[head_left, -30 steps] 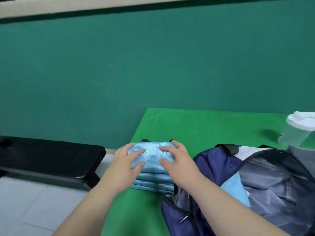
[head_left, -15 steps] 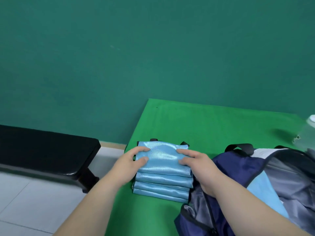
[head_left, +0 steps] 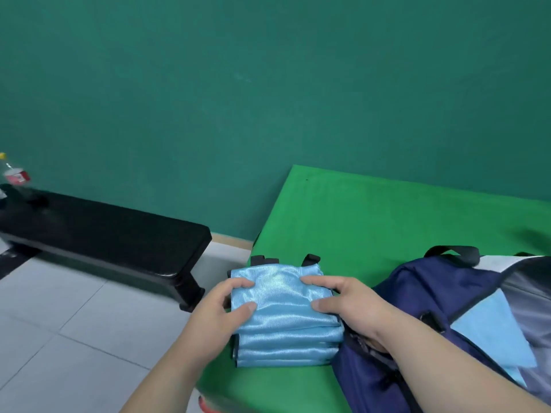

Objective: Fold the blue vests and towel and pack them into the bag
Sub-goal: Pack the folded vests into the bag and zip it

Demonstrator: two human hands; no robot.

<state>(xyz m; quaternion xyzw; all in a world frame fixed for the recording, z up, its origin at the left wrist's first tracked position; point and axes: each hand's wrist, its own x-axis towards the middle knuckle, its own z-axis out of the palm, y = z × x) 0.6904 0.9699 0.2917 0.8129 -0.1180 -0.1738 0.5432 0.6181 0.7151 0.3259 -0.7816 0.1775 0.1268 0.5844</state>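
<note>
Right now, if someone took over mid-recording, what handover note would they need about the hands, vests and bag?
Hands: left hand and right hand each grip a side of the stack of folded blue vests, which sits on the green table beside the open bag.
Done: vests folded and stacked; a light blue cloth, possibly the towel, lies inside the bag.
Left: move the stack into the bag.

vests [head_left: 283, 317] left of bag [head_left: 417, 299] | both on table [head_left: 387, 216] (bench [head_left: 104, 231] further left)
</note>
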